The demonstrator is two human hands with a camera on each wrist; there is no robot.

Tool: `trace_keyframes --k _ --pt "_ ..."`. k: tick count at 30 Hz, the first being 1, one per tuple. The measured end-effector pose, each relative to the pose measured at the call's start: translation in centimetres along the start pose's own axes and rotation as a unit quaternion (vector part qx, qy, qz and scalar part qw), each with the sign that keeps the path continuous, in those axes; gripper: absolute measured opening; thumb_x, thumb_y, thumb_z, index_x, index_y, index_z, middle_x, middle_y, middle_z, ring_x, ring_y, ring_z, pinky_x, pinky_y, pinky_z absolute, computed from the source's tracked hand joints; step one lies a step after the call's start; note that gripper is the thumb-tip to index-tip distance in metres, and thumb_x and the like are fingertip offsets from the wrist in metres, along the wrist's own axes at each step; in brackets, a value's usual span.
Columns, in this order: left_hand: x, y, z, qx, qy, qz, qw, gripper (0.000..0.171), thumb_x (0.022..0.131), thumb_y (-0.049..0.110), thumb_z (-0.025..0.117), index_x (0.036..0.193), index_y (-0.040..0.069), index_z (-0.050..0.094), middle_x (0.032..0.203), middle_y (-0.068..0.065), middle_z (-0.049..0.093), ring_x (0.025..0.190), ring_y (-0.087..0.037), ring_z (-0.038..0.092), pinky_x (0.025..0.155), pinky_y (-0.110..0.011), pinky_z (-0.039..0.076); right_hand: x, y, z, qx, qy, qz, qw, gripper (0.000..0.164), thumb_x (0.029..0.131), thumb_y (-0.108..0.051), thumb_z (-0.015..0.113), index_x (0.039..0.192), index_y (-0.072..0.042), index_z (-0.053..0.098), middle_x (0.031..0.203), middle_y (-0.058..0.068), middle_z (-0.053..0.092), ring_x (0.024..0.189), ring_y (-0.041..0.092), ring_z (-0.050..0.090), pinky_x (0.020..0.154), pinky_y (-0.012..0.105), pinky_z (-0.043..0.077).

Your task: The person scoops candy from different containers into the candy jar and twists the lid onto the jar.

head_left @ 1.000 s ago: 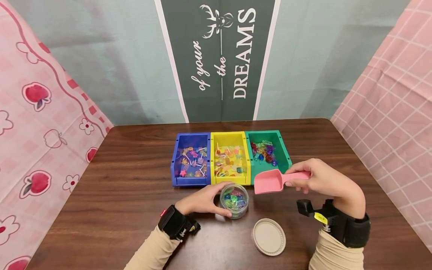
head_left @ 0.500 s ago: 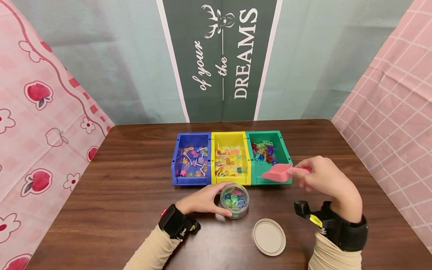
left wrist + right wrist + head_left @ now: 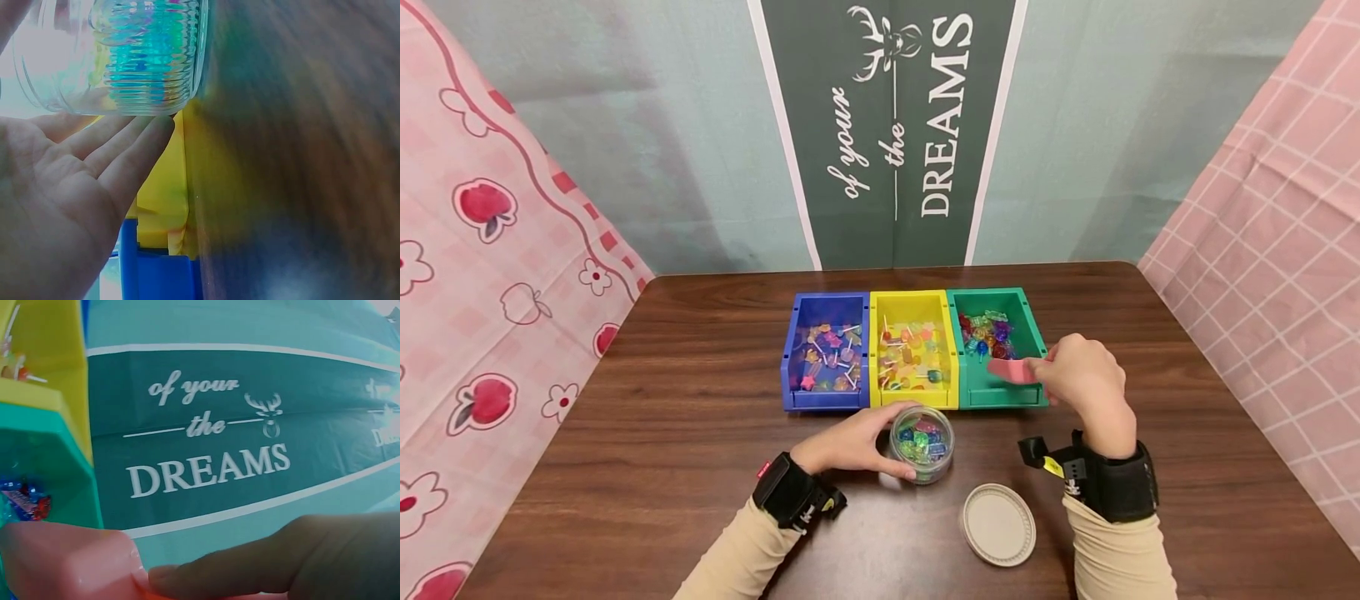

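Across the scene, a dark brown wood-grain worktop [image 3: 685, 400]. Toward its far side, touching in a row from left to right, a blue rectangular plastic bin [image 3: 825, 401], a yellow rectangular plastic bin [image 3: 913, 400] and a green rectangular plastic bin [image 3: 1000, 397]. At the green bin's right side, the right hand [image 3: 1086, 379], gripping a pink scoop [image 3: 1013, 371] by its handle, blade tilted over the bin's near part. Just nearer than the yellow bin, the left hand [image 3: 853, 446], thumb and fingers around an upright clear ribbed jar [image 3: 931, 475]. Near and right of the jar, lying flat, a round beige lid [image 3: 998, 525]. In jar and bins, small translucent coloured pieces [image 3: 921, 442].
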State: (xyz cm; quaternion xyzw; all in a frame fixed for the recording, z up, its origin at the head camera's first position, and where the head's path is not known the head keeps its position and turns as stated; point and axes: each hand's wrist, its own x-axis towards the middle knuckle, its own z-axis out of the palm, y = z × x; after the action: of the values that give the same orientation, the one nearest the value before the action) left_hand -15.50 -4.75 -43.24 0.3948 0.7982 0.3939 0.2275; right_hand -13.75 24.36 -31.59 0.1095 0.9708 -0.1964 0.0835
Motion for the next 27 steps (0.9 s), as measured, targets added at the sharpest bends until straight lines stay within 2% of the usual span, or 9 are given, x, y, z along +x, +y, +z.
trace_keyframes --k 6,10,14,17,20,23,27 --pt "0.0 0.1 0.0 0.0 -0.002 -0.006 1.0 0.084 0.074 0.044 0.074 0.143 0.018 0.034 0.137 -0.001 0.051 0.122 -0.01 0.045 0.107 -0.04 0.041 0.7 -0.6 0.8 -0.034 -0.005 0.031 0.999 0.05 0.088 -0.039 0.057 0.052 -0.005 0.059 0.052 0.011 0.058 0.061 0.029 0.054 0.052 0.041 0.046" --pt "-0.1 0.1 -0.1 0.0 -0.002 -0.007 1.0 0.084 0.074 0.043 0.074 0.143 0.018 0.034 0.137 -0.001 0.051 0.122 -0.01 0.045 0.107 -0.04 0.041 1.1 -1.1 1.4 -0.052 -0.006 0.047 0.998 0.052 0.084 -0.048 0.06 0.065 0.001 0.06 0.061 0.014 0.055 0.063 0.031 0.052 0.051 0.039 0.044" --pt "-0.1 0.2 -0.1 0.0 -0.003 -0.004 1.0 0.084 0.075 0.043 0.074 0.143 0.018 0.034 0.136 -0.001 0.052 0.122 -0.009 0.045 0.107 -0.04 0.041 1.4 -1.4 1.9 -0.058 0.004 0.059 0.997 0.067 0.077 -0.059 0.062 0.084 0.007 0.059 0.072 0.02 0.056 0.065 0.034 0.052 0.052 0.041 0.044" --pt "-0.1 0.2 -0.1 0.002 -0.003 -0.004 1.0 0.084 0.075 0.042 0.075 0.143 0.017 0.034 0.136 -0.001 0.052 0.122 -0.009 0.045 0.107 -0.04 0.041 1.6 -1.4 2.2 -0.06 0.01 0.065 0.996 0.075 0.074 -0.065 0.061 0.088 0.009 0.059 0.073 0.021 0.055 0.064 0.034 0.052 0.05 0.04 0.043" --pt "0.0 0.2 -0.2 0.004 -0.002 -0.006 1.0 0.084 0.074 0.043 0.075 0.143 0.017 0.034 0.136 -0.001 0.052 0.121 -0.009 0.046 0.106 -0.04 0.041 1.8 -1.4 2.5 -0.063 0.01 0.065 0.996 0.068 0.078 -0.062 0.059 0.079 0.006 0.059 0.066 0.017 0.05 0.061 0.032 0.051 0.048 0.036 0.04" --pt "0.0 0.2 -0.2 0.006 -0.003 -0.008 0.9999 0.085 0.074 0.043 0.074 0.144 0.017 0.034 0.137 -0.001 0.051 0.122 -0.01 0.045 0.106 -0.041 0.041 2.1 -1.3 2.7 -0.064 0.004 0.061 0.996 0.055 0.084 -0.051 0.058 0.07 0.002 0.056 0.062 0.014 0.047 0.059 0.03 0.05 0.047 0.035 0.039" --pt "0.0 0.2 -0.1 0.007 -0.003 -0.009 0.9999 0.085 0.075 0.043 0.074 0.144 0.017 0.033 0.137 -0.001 0.05 0.122 -0.01 0.045 0.107 -0.04 0.041 2.4 -1.2 2.8 -0.065 -0.016 0.062 0.996 0.04 0.086 -0.036 0.059 0.07 0.001 0.055 0.064 0.014 0.049 0.06 0.029 0.05 0.047 0.034 0.041"
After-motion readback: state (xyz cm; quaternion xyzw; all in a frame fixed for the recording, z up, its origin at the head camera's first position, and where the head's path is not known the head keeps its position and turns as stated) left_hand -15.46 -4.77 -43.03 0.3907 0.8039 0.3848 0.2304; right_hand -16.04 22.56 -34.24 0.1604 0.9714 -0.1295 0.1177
